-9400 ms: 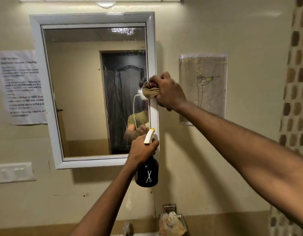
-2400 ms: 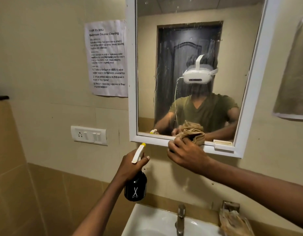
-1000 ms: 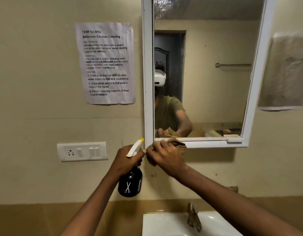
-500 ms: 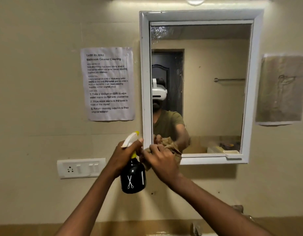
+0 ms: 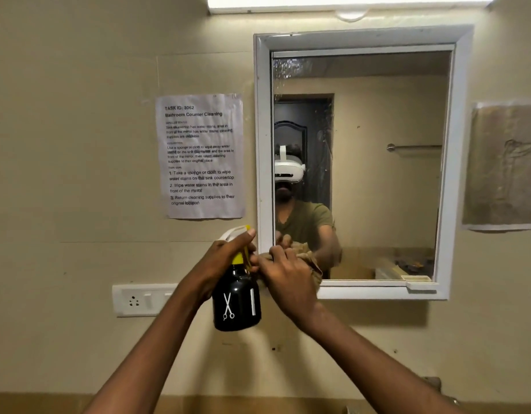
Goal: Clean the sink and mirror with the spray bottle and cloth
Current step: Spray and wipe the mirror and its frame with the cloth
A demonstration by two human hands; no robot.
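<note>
A white-framed mirror (image 5: 455, 162) hangs on the beige wall. My left hand (image 5: 225, 258) grips the neck and white-and-yellow trigger head of a black spray bottle (image 5: 236, 306), held upright just left of the mirror's lower left corner. My right hand (image 5: 285, 279) holds a bunched tan cloth (image 5: 310, 261) against that lower left corner of the frame. The two hands touch each other. Droplets or streaks show on the glass near its upper left. The sink is out of view below.
A printed task sheet (image 5: 201, 156) is taped to the wall left of the mirror, and a white switch plate (image 5: 141, 300) sits below it. A worn paper with a drawing (image 5: 506, 168) hangs right of the mirror. A light strip (image 5: 348, 3) runs overhead.
My right hand slid the cloth leftward along the mirror's bottom frame to its lower left corner, meeting my left hand with the bottle. My view tilted up, and the sink dropped out of sight.
</note>
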